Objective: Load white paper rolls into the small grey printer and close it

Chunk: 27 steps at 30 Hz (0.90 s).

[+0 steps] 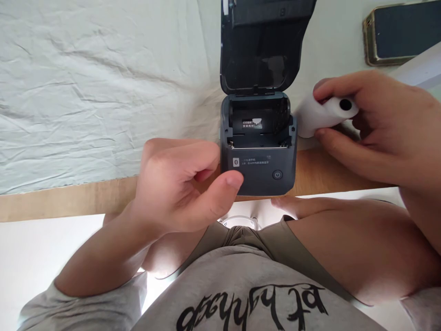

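Shirt [255,271], left hand [175,184] at printer [258,161], grip unclear; right hand [386,124] pinching white roll [322,116], long axis crosswise, black spot [345,105] rightward

Printer lid [263,46]: top cut off by frame. Smartphone [409,30]: right end cut off. White roll [308,117]: partly hidden by right hand [386,124].

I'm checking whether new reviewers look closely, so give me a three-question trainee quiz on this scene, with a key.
1. True or false: the lid of the dark device is open.
2. Fill in: the round button on the device bears a ____ symbol.
3. What is between the thumb and fingers of the right hand?
a) the lid
b) a white object
c) the round button

Key: 1. true; 2. power; 3. b
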{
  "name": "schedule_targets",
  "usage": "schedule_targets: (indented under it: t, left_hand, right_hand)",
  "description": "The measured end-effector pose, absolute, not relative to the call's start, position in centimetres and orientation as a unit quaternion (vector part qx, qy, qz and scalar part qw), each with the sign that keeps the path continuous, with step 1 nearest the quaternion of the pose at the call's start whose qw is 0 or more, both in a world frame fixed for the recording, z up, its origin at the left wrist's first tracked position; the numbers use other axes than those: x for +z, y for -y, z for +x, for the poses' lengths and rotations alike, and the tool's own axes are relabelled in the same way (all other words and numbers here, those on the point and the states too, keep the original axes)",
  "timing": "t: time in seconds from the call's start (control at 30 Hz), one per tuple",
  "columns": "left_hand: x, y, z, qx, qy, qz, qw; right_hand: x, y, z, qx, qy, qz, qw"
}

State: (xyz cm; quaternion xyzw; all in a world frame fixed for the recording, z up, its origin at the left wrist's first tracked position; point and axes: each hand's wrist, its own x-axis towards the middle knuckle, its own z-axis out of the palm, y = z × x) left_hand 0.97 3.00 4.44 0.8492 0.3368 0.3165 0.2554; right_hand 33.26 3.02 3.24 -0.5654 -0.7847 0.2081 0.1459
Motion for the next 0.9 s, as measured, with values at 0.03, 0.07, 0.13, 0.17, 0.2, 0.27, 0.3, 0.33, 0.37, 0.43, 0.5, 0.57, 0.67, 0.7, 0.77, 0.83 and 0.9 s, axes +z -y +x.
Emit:
schedule_targets:
  t: [0.03, 0.07, 0.13, 0.17, 0.2, 0.27, 0.3, 0.33, 0.37, 0.43, 0.5, 0.57, 0.67, 0.7, 0.77, 0.83, 0.9]
  left_hand:
    - [4.35, -2.86, 1.04, 0.314, -0.347, 0.846, 0.256]
    - [4.28, -2.77, 1.11, 0.309, -0.355, 0.844, 0.259]
    - [4.18, -2.70, 1.19, 0.324, -0.343, 0.841, 0.264]
    - [4.14, -2.72, 1.22, 0.338, -0.332, 0.839, 0.266]
    - [4.11, -2.76, 1.25, 0.352, -0.320, 0.838, 0.267]
    - [4.06, -2.82, 1.27, 0.354, -0.322, 0.838, 0.261]
    - [4.04, -2.83, 1.27, 0.347, -0.328, 0.840, 0.258]
    - [4.02, -2.83, 1.27, 0.341, -0.333, 0.841, 0.256]
    - [4.01, -2.81, 1.27, 0.338, -0.333, 0.843, 0.255]
    - [4.00, -2.77, 1.27, 0.338, -0.332, 0.842, 0.258]
    - [3.99, -2.76, 1.28, 0.340, -0.335, 0.839, 0.262]
    - [3.97, -2.78, 1.29, 0.348, -0.326, 0.838, 0.266]
    - [3.96, -2.80, 1.28, 0.341, -0.324, 0.842, 0.265]
    - [3.97, -2.82, 1.27, 0.339, -0.323, 0.843, 0.264]
    - [4.03, -2.92, 1.20, 0.336, -0.334, 0.841, 0.261]
    - [4.14, -3.21, 1.09, 0.337, -0.325, 0.844, 0.262]
    - [4.27, -3.64, 0.95, 0.334, -0.298, 0.852, 0.270]
  right_hand:
    - [3.21, -3.00, 33.27, 0.192, 0.800, -0.548, 0.154]
    - [3.20, -2.95, 33.27, 0.170, 0.809, -0.539, 0.164]
    - [3.15, -2.79, 33.26, 0.146, 0.804, -0.551, 0.169]
    - [3.10, -2.71, 33.25, 0.148, 0.795, -0.564, 0.170]
    - [3.03, -2.64, 33.24, 0.165, 0.788, -0.569, 0.166]
    - [2.84, -2.57, 33.20, 0.204, 0.790, -0.556, 0.159]
    - [2.76, -2.56, 33.15, 0.209, 0.800, -0.539, 0.161]
    - [2.70, -2.57, 33.08, 0.203, 0.811, -0.524, 0.165]
    - [2.67, -2.58, 33.01, 0.191, 0.818, -0.515, 0.169]
    - [2.70, -2.58, 32.88, 0.157, 0.818, -0.523, 0.183]
    - [2.75, -2.57, 32.82, 0.151, 0.799, -0.550, 0.192]
    - [2.75, -2.63, 32.82, 0.175, 0.786, -0.563, 0.187]
    - [2.57, -2.85, 32.83, 0.197, 0.784, -0.564, 0.169]
    - [2.48, -2.90, 32.82, 0.195, 0.784, -0.566, 0.164]
    - [2.38, -2.88, 32.82, 0.189, 0.779, -0.571, 0.178]
    - [2.45, -2.75, 32.79, 0.199, 0.769, -0.576, 0.192]
    - [2.74, -2.69, 32.66, 0.219, 0.767, -0.577, 0.176]
